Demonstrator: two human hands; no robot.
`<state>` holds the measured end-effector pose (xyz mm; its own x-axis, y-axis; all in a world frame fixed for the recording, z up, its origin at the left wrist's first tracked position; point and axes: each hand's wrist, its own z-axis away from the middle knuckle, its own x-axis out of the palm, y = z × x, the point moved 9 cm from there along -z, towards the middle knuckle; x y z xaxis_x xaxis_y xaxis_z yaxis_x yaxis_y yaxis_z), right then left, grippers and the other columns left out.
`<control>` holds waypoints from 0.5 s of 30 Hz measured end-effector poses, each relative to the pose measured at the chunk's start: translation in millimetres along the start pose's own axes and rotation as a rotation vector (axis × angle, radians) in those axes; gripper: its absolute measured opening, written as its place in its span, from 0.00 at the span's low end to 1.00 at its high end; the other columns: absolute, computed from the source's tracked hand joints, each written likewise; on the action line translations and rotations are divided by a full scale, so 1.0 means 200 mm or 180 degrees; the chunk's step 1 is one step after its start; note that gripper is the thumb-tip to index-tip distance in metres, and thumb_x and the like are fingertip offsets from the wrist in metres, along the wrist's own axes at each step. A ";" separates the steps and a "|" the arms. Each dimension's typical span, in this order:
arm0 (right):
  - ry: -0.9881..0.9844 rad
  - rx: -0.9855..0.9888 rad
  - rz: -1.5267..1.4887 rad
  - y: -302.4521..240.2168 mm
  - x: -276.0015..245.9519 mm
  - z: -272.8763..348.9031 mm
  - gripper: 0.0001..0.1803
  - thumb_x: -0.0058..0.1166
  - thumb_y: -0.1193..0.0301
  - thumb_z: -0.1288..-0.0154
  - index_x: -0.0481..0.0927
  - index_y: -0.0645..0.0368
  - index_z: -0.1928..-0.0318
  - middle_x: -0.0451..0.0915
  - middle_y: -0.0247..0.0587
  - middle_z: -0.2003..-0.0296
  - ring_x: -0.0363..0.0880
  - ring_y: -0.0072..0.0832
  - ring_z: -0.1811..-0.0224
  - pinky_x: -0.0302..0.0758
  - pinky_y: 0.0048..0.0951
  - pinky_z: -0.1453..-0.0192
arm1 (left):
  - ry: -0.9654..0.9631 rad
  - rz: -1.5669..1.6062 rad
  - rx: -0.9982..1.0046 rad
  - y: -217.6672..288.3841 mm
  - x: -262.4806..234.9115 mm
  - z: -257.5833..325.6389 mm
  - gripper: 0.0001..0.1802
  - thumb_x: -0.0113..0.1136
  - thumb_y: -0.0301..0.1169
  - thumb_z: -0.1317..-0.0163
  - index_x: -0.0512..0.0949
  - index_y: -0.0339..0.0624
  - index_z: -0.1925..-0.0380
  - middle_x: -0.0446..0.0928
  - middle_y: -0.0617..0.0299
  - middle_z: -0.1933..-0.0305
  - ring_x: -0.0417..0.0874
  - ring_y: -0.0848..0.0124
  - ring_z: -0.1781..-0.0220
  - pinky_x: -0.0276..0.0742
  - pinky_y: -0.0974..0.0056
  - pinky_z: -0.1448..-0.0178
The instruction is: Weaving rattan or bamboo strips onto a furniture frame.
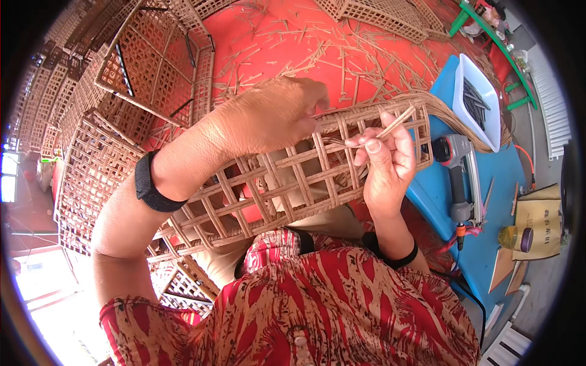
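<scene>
A long brown openwork wicker basket (262, 195) lies slantwise across my lap. My right hand (389, 161) is at its right end, the thumb and fingers pinching a thin wicker strip (395, 123). The strip's free end points up and to the right over the lattice. My left hand (278, 116) reaches across to the far rim, its wrist bent and its fingers curled in at the edge. Whatever those fingertips grip is hidden behind the hand. A bundle of long loose strands (448, 116) runs from the far rim toward the right.
On the blue table (445, 189) at right lie a nail gun (456, 174) and a white tub (479, 100) of dark pieces. Wicker offcuts litter the red floor covering (262, 43). Woven baskets (143, 61) are stacked at left. A green metal frame (494, 39) stands far right.
</scene>
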<state>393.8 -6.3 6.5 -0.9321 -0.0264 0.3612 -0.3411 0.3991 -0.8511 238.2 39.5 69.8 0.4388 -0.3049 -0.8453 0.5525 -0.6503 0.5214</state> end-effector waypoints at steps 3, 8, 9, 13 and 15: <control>0.0027 0.0058 -0.0021 0.01 -0.01 0.00 0.22 0.53 0.74 0.31 0.68 0.65 0.39 0.80 0.42 0.64 0.82 0.28 0.66 0.74 0.20 0.70 | -0.0141 0.0014 -0.0248 -0.02 0.02 -0.02 0.13 0.56 0.29 0.39 0.76 0.33 0.57 0.80 0.49 0.60 0.83 0.56 0.55 0.77 0.57 0.50; 0.0073 0.0094 -0.0273 0.00 -0.03 -0.02 0.23 0.57 0.75 0.33 0.68 0.66 0.40 0.80 0.41 0.65 0.82 0.25 0.66 0.73 0.18 0.70 | -0.0485 0.0155 -0.0651 -0.05 0.07 -0.03 0.14 0.57 0.30 0.39 0.76 0.33 0.56 0.80 0.47 0.57 0.83 0.55 0.54 0.77 0.56 0.50; 0.0077 0.0061 -0.0305 0.00 -0.03 -0.02 0.23 0.57 0.75 0.33 0.68 0.66 0.40 0.80 0.41 0.65 0.82 0.25 0.66 0.73 0.18 0.70 | -0.0329 -0.0097 -0.0536 -0.02 0.05 -0.04 0.14 0.57 0.30 0.40 0.76 0.33 0.56 0.80 0.46 0.59 0.83 0.54 0.55 0.77 0.55 0.51; 0.0066 0.0107 -0.0315 0.00 -0.02 -0.03 0.23 0.57 0.74 0.33 0.69 0.67 0.40 0.80 0.40 0.65 0.82 0.23 0.66 0.73 0.17 0.71 | -0.0071 -0.1035 -0.0242 0.09 0.04 -0.04 0.13 0.59 0.31 0.41 0.76 0.34 0.60 0.79 0.45 0.65 0.82 0.49 0.59 0.77 0.51 0.55; 0.0061 0.0150 -0.0258 -0.01 -0.01 -0.03 0.21 0.57 0.73 0.32 0.71 0.68 0.42 0.80 0.37 0.65 0.81 0.21 0.67 0.72 0.16 0.71 | -0.0097 -0.1012 -0.0281 0.10 0.05 -0.06 0.12 0.59 0.31 0.42 0.76 0.35 0.61 0.79 0.45 0.66 0.82 0.48 0.60 0.77 0.51 0.57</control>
<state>396.3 -0.6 10.3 -0.8989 -0.0391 0.4365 -0.4211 0.3527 -0.8356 261.7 30.8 73.1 0.2137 -0.1179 -0.9698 0.7183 -0.6538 0.2378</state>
